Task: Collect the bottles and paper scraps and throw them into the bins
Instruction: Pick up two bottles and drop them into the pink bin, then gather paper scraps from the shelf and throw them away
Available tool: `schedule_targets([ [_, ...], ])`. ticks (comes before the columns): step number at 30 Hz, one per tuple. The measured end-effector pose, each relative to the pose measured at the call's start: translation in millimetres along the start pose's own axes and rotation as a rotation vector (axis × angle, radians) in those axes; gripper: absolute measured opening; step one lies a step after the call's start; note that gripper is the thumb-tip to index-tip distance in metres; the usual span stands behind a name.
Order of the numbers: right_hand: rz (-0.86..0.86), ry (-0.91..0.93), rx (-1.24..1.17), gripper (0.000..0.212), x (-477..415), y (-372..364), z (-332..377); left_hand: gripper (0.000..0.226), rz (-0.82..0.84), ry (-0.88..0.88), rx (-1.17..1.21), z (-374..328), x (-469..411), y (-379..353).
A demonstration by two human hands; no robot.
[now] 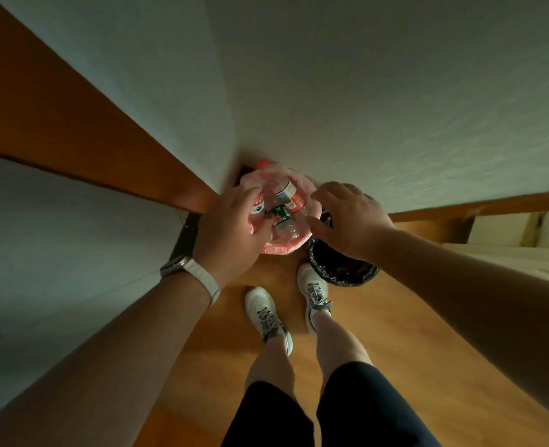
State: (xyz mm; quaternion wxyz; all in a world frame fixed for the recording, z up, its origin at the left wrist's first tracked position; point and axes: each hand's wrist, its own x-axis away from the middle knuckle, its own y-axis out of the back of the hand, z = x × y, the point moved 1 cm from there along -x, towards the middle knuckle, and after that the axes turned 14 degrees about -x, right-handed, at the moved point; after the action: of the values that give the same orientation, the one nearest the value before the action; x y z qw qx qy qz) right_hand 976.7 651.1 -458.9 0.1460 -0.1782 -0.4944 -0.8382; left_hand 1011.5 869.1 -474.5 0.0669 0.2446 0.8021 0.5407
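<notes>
A bin with a pink liner (279, 250) stands on the floor in the wall corner, with clear plastic bottles in it. One bottle has a red and white label (294, 195), another a green label (281, 216). My left hand (231, 230) reaches over the bin's left side. Its fingers and thumb curl around a red-capped bottle (259, 203) that pokes past the far rim. My right hand (347, 217) hovers over the bin's right rim with its fingers spread and nothing in it. To the right, touching the pink bin, stands a bin with a black liner (340, 275). No paper scraps show.
White walls meet in the corner behind the bins. A wooden board (73, 130) runs along the left wall and a wooden skirting (476, 208) along the right. My feet in white shoes (266, 314) stand on the wooden floor just short of the bins.
</notes>
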Motion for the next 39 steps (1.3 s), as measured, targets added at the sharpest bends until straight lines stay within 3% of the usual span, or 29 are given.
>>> schedule_targets([
  [8, -0.092, 0.020, 0.115, 0.052, 100.0, 83.7, 57.1, 0.050, -0.020, -0.131, -0.241, -61.9, 47.5, 102.7],
  [17, -0.237, -0.043, 0.162, 0.062, 200.8, 157.9, 61.2, 0.053, -0.101, -0.306, -0.409, -150.2, 66.4, 170.0],
  [27, -0.452, -0.164, 0.147, 0.057, 351.2, 207.5, -7.5, 0.056, -0.180, -0.556, -0.466, -302.9, 81.0, 186.3],
  [39, -0.661, -0.401, 0.101, 0.055, 594.2, 211.2, -157.4, 0.053, -0.211, -0.926, -0.488, -557.4, 154.0, 108.2],
])
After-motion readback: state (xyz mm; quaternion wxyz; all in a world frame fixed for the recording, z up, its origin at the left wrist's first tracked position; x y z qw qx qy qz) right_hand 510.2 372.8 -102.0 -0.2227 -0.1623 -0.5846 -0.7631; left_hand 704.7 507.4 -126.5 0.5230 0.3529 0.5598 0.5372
